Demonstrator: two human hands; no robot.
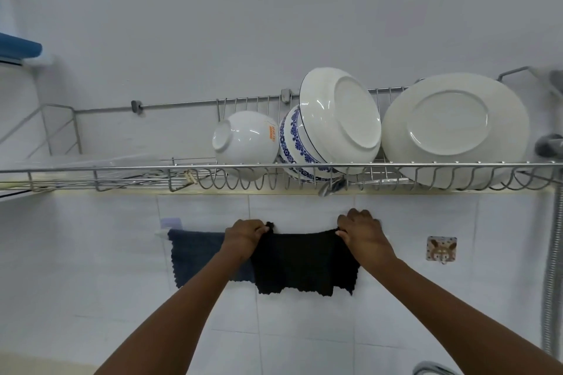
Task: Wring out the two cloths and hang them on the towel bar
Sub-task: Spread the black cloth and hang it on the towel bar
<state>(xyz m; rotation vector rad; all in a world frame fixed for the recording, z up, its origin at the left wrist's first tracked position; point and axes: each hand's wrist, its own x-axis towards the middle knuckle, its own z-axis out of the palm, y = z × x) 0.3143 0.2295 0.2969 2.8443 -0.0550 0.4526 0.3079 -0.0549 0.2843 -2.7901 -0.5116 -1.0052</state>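
Note:
A black cloth (300, 262) hangs draped over the white towel bar (160, 233) on the tiled wall. My left hand (245, 236) pinches its top left corner. At the cloth's top right corner my right hand (361, 230) grips the top edge at the bar. A dark blue cloth (195, 256) hangs over the same bar just to the left, partly hidden behind my left forearm and overlapped by the black cloth. Most of the bar is covered by the two cloths.
A wire dish rack (128, 166) runs across the wall above, holding a white bowl (246, 140), a blue-patterned bowl (294, 143) and two white plates (341, 113). A sticker hook (441, 248) sits right of the bar. A metal hose (553, 268) hangs at the far right.

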